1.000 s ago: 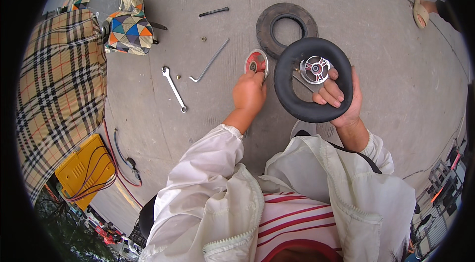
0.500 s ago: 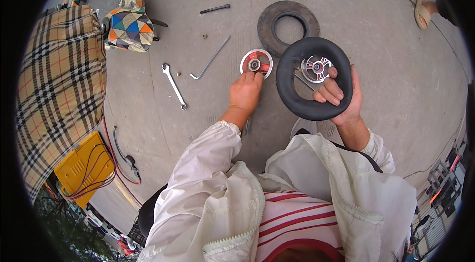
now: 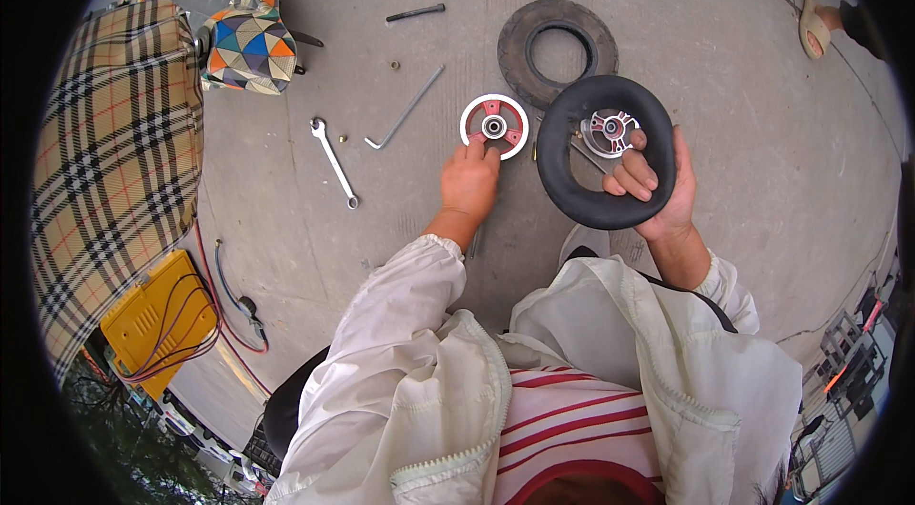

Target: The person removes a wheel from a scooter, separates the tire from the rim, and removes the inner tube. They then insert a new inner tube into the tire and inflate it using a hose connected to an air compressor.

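Steadying by remote: my left hand (image 3: 469, 183) pinches the red wheel hub (image 3: 494, 127) at its near rim | right hand (image 3: 677, 202) clasps black inner tube (image 3: 558, 157) | hub lies directly left of tube, floor contact unclear

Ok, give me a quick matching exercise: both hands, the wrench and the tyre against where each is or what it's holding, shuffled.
1. Left hand
2. Right hand
3. Wrench
4. Tyre

A. On the ground, left of the L-shaped hex key
B. Gripping the black inner tube
C. On the ground, partly hidden behind the inner tube in this view
D. At the near edge of the red-and-silver wheel part

Pairs: 1-D, 2-B, 3-A, 4-C
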Available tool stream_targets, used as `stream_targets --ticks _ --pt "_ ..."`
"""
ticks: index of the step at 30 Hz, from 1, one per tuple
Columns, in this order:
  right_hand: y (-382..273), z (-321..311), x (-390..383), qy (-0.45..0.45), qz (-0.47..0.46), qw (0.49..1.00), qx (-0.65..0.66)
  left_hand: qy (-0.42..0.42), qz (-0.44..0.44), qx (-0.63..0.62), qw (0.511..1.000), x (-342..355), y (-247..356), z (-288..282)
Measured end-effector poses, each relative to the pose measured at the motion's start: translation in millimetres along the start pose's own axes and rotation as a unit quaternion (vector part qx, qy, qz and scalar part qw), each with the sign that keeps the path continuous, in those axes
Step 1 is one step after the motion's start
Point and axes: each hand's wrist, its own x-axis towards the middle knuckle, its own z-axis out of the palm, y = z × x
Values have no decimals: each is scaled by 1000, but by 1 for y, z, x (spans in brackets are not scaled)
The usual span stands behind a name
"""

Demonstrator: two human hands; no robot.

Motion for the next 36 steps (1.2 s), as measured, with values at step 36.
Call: stream_targets --ticks 36 --pt "-5 -12 -7 34 -28 999 -3 120 -45 -153 980 10 -5 -17"
